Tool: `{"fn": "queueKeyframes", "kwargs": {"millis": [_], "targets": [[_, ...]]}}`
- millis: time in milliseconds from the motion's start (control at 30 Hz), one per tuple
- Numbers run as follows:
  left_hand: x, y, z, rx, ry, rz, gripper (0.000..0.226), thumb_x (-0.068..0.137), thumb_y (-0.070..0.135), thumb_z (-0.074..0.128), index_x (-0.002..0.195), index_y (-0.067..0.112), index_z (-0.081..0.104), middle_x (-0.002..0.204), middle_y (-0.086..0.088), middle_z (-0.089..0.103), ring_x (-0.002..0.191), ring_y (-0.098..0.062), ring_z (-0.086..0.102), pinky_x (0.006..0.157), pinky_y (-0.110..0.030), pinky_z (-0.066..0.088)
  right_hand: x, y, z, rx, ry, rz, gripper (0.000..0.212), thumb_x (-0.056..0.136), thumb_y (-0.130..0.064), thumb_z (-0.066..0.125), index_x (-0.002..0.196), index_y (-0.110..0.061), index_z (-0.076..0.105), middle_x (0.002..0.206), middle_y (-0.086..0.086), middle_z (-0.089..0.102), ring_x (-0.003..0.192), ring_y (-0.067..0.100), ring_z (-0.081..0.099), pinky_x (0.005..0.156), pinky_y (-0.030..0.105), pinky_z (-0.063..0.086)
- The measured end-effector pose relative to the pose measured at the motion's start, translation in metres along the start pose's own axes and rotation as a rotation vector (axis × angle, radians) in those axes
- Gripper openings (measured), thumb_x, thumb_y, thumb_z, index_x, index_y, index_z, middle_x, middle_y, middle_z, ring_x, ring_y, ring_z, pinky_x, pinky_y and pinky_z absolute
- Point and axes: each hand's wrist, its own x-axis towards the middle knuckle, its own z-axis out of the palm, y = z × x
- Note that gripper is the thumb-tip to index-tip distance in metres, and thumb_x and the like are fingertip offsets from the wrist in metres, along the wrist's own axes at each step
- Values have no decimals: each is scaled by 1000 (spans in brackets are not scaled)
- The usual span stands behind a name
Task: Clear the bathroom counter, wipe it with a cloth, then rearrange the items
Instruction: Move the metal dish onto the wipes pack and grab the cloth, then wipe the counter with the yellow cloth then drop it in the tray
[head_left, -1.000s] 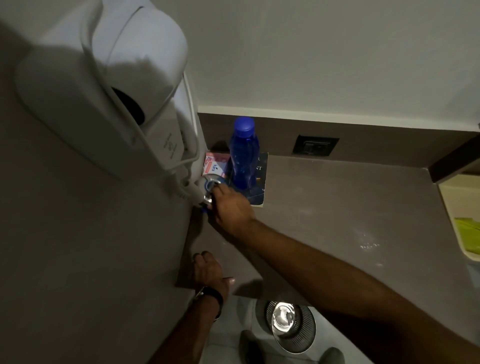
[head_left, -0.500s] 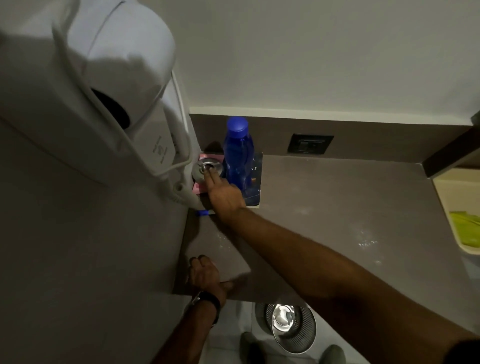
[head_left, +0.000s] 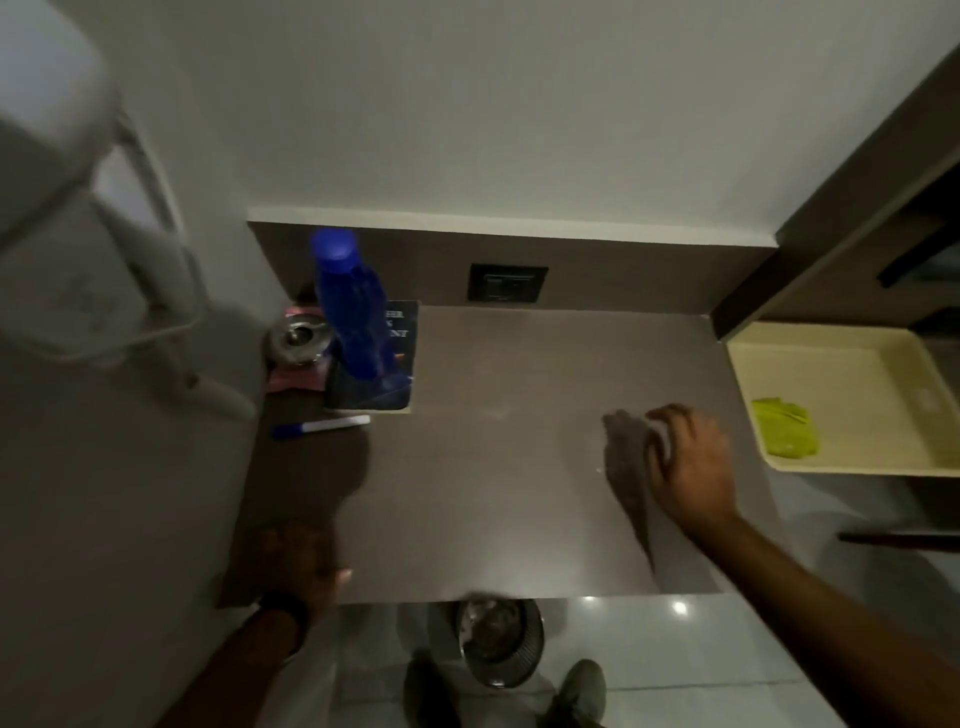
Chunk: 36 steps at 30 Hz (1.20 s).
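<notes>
On the brown counter (head_left: 493, 519), the far left corner holds a blue bottle (head_left: 347, 306) standing on a dark book (head_left: 397, 358). Beside them a round metal ashtray (head_left: 300, 338) sits on a pink packet (head_left: 293, 376). A blue and white pen (head_left: 322, 426) lies in front of these. A green cloth (head_left: 784, 434) lies in a cream tray (head_left: 831, 364) at the right. My right hand (head_left: 688, 467) hovers over the counter's right part, fingers spread and holding nothing, with its shadow to the left. My left hand (head_left: 304, 564), blurred, rests on the counter's front left edge.
A white wall-mounted hair dryer (head_left: 78, 208) juts out over the left side, its cord near the ashtray. A black socket (head_left: 508, 283) sits in the back splash. A ribbed metal bin (head_left: 498, 644) stands on the floor below the front edge, with my shoes beside it.
My right hand let go of the metal ashtray on the pink packet and swung right across the counter. The view shifted right. My left hand stayed on the front edge.
</notes>
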Motion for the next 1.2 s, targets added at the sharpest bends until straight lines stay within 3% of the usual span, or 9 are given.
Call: {"fn": "queueKeyframes", "kwargs": {"millis": [167,300,433,700,800,867,1000,1100,1200], "targets": [[4,-9,-1,12,-72,-56,85,73,45,82,141,9,44,153,-22,27,138,-40,36,113,-45,34,52,124,-18,-121,-110,455,28,102,-16,58,123,2,66,120,33,60,112,51,55,97,56,46],[10,-13,-1,22,-89,-73,87,72,48,82,141,10,45,153,-19,27,138,-38,35,113,-43,36,73,185,-7,-98,-407,543,50,107,-26,46,127,18,61,128,41,60,123,55,53,109,56,44],[15,-12,1,-17,-78,-102,90,64,42,89,136,6,50,152,-19,32,138,-38,36,114,-45,36,85,194,16,-137,-582,688,58,111,-37,47,147,8,49,148,33,54,138,48,52,120,50,39],[16,-8,0,-240,-64,-128,77,55,11,95,118,-3,50,145,-24,30,127,-39,44,107,-45,40,96,215,23,-158,-456,705,48,103,-42,62,101,6,70,93,27,71,92,46,70,91,53,62],[14,-9,-2,-190,-9,-96,68,56,20,95,108,7,52,135,-19,38,116,-34,50,99,-38,44,89,228,13,-15,-175,832,43,101,-38,56,116,1,67,112,29,70,107,48,69,103,55,56],[15,-12,-4,-112,-15,-69,72,55,34,94,110,11,54,132,-16,42,119,-34,50,102,-38,44,86,227,0,43,29,735,38,102,-35,47,128,-10,59,125,25,64,119,48,61,104,56,52],[20,-18,-7,-93,-29,-34,74,49,45,94,105,17,55,129,-14,45,114,-34,53,98,-39,48,99,189,-28,-26,79,313,41,106,-44,43,139,-23,56,120,9,66,110,40,59,95,52,50],[24,-23,-10,-116,-55,-20,75,45,46,95,101,20,51,128,-13,45,110,-34,55,94,-42,51,92,120,-14,32,-233,-30,60,98,-40,38,146,-12,61,140,22,65,128,47,55,113,59,39],[26,-25,-9,-128,-61,-2,75,43,45,96,96,23,48,125,-13,47,108,-35,55,91,-44,51,57,49,31,63,-460,57,57,112,-35,38,166,-17,32,176,10,20,164,46,10,131,62,8]]}}
